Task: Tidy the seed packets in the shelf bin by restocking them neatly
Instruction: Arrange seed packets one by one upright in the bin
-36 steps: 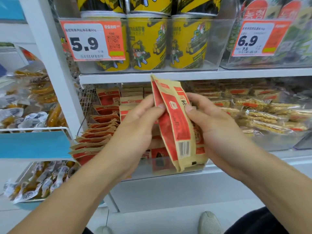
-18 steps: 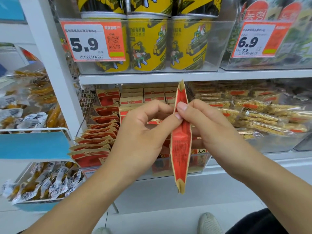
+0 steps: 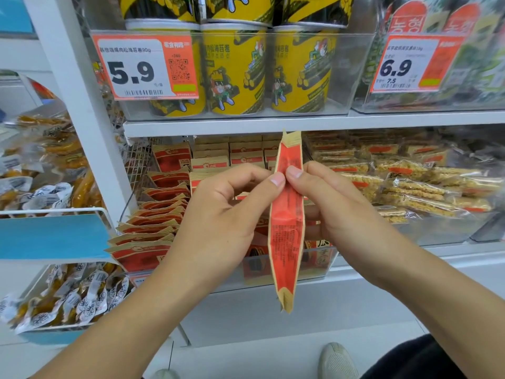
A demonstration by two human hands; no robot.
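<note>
A red and tan seed packet (image 3: 287,231) hangs upright and edge-on in front of the shelf. My left hand (image 3: 218,214) and my right hand (image 3: 336,209) both pinch it near its upper part, thumbs meeting on the red face. Behind my hands stands the clear shelf bin (image 3: 319,265) with more of these seed packets (image 3: 153,228), some upright in rows at the back, others leaning in a fanned pile at the left. The bin's middle is hidden by my hands.
Yellow snack tubs (image 3: 235,72) fill a clear bin on the shelf above, with price tags 5.9 (image 3: 142,67) and 6.9 (image 3: 410,64). Clear-wrapped bars (image 3: 420,187) lie to the right. A white upright (image 3: 79,105) and racks of small packs (image 3: 68,296) stand left.
The packet has turned from showing its broad back face to edge-on between my hands, and my thumbs have come together on its upper part.
</note>
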